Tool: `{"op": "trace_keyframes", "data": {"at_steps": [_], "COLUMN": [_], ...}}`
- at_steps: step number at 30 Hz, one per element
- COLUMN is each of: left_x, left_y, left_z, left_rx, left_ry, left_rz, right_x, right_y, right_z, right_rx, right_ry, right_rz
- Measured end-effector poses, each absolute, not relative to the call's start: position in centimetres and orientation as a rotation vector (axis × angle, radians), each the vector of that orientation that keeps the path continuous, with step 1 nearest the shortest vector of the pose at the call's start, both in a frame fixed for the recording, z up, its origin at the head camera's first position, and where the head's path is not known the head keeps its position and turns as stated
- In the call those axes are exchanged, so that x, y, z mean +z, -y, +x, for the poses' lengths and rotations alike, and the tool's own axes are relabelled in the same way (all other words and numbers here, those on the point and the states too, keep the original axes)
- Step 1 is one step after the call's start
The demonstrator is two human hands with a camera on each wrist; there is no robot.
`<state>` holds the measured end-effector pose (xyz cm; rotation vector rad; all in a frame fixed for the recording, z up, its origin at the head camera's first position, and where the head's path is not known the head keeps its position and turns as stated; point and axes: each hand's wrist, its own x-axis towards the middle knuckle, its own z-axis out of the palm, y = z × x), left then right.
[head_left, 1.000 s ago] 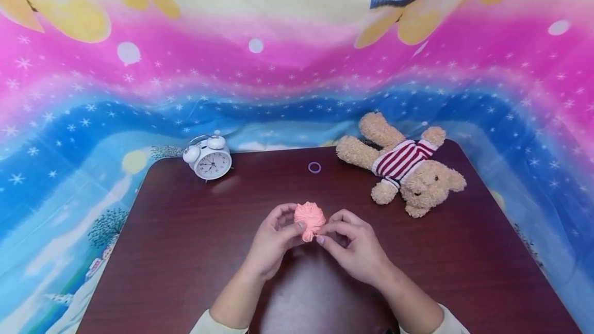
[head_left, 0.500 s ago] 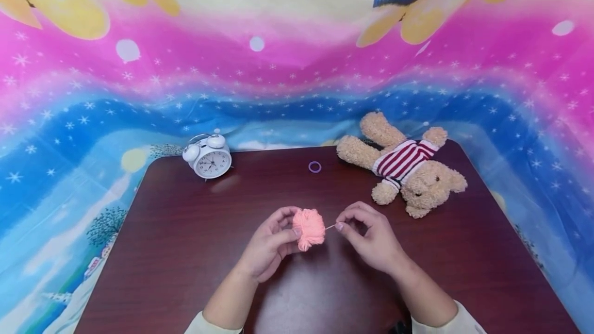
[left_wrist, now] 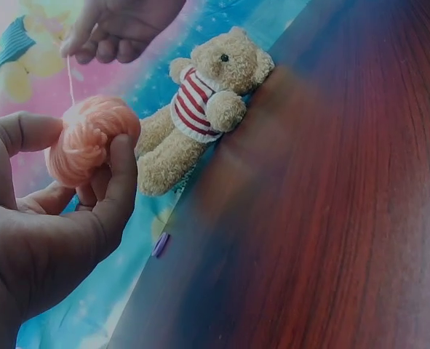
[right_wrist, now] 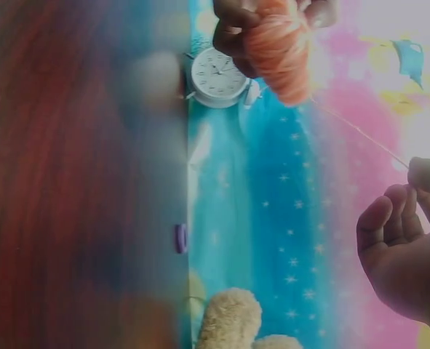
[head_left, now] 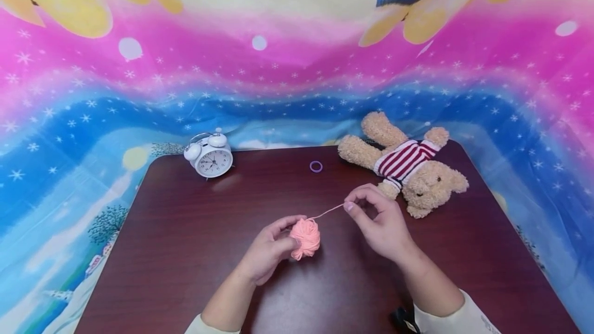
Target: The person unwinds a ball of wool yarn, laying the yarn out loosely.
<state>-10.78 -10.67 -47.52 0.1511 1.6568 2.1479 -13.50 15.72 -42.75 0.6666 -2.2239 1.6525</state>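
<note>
Fingers and thumb of the left hand (head_left: 268, 252) are curled round the yarn (head_left: 307, 238), a peach ball held up off the table (head_left: 185, 231). From the ball, a slim strand (head_left: 329, 211) slants up and across to the right hand (head_left: 382, 224), where thumb and forefinger pinch it; the other right fingers are bent. Between the two sets of fingers the strand runs nearly straight. Just beyond the right fingers lies the bear (head_left: 402, 162), face up; from the head they overlap it slightly, but the left wrist view shows them apart. Farther off than either set of fingers, and between them, lies the purple ring (head_left: 316, 171). Beyond the left fingers, well to their left, stands the clock (head_left: 213, 161). Patterned cloth (head_left: 278, 73) hangs behind.
</note>
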Motion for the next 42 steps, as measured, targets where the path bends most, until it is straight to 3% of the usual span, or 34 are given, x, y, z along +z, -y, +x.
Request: {"op": "trace_keyframes", "data": {"at_steps": [13, 21, 42], "left_x": [-48.2, -48.0, -48.4], "left_y": [12.5, 13.8, 17.1], "left_z": [-11.2, -11.1, -10.9], "left_rx": [2.304, 2.457, 2.416], "left_ry": [-1.647, -1.489, -1.563], "left_rz": [-0.05, -0.126, -0.09], "right_x": [-41.7, -41.9, -42.1], "right_y": [-17.3, -19.1, -23.6], "right_z": [-12.2, -11.3, -11.0], "right_rx": [1.717, 1.702, 1.69], "right_ry": [2.069, 2.169, 2.148], "right_rz": [0.725, 0.582, 0.454]}}
